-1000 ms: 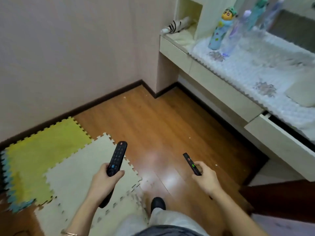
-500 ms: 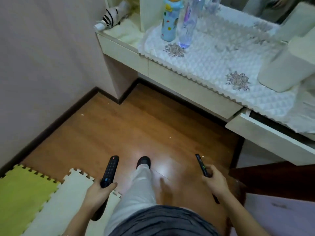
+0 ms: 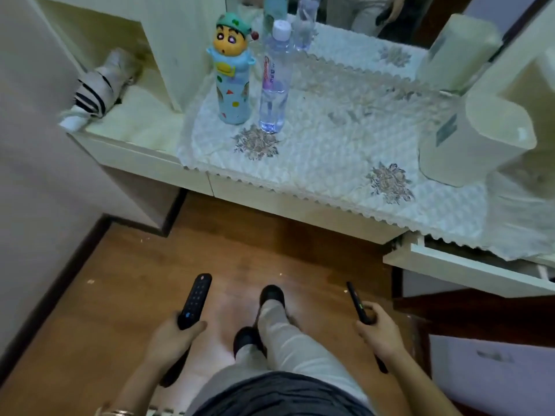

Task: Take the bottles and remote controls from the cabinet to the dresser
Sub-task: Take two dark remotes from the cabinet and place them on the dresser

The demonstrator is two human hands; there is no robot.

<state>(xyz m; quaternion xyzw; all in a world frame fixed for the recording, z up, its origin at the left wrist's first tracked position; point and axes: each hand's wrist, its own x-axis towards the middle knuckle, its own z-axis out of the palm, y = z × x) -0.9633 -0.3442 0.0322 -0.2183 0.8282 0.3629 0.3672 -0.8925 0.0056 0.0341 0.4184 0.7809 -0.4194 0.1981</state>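
Note:
My left hand (image 3: 171,340) grips a long black remote control (image 3: 194,300) with a blue button, its tip pointing forward. A slimmer black remote (image 3: 357,303) with a green light sits in my right hand (image 3: 378,334). Both hands hang low over the wooden floor, in front of the cream dresser (image 3: 255,190). On the dresser's white quilted cloth (image 3: 324,163) stand a blue cartoon-character bottle (image 3: 232,73) and, right beside it, a clear plastic water bottle (image 3: 274,79) with a white cap.
A striped folded umbrella (image 3: 96,91) lies on the dresser's left shelf. Two cream cylindrical containers (image 3: 471,136) stand at the right. A drawer (image 3: 468,268) juts out at the lower right. A mirror (image 3: 354,13) backs the dresser. My legs and dark shoes (image 3: 271,295) are below.
I have walked up to the dresser, which now fills the upper view. The foam floor mats have dropped out of sight. Both hands still hold their remotes.

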